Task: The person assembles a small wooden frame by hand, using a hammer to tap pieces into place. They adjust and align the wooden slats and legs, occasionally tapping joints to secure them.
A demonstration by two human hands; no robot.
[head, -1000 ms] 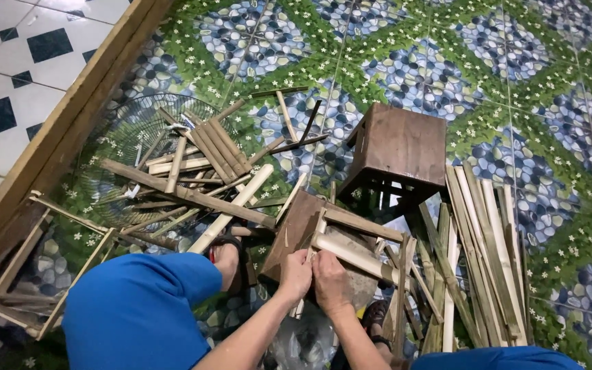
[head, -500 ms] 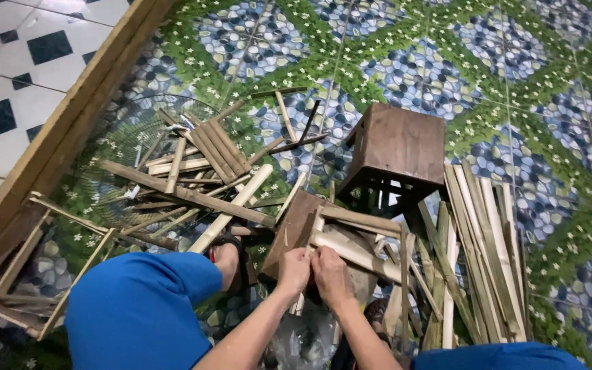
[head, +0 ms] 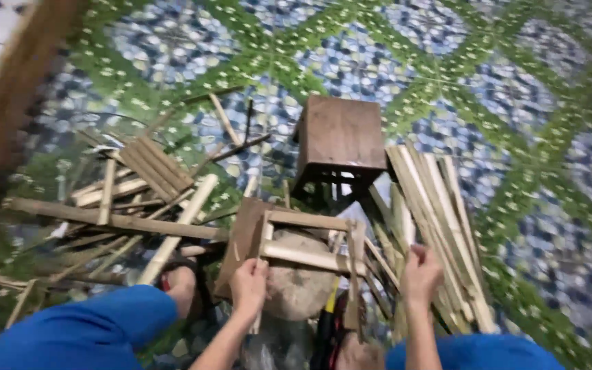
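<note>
Pretty cramped around the hands: scattered bamboo sticks (head: 125, 219) on the left, a slat stack (head: 440, 226) on the right, wooden stool (head: 340, 140) dead ahead. Open floor (head: 515, 89) only beyond that.

Whole frame was motion-blurred. Left hand (head: 249, 282) covered the frame's (head: 307, 255) near corner; grip unclear. Right hand (head: 421, 273) sat over the slats (head: 433, 219), fingertips hidden, contact not readable. Both forearms and blue knees (head: 83, 329) cut by bottom edge. Stone (head: 296, 288) partly hidden under the frame. Stool (head: 340, 140) legs hidden below its top.
</note>
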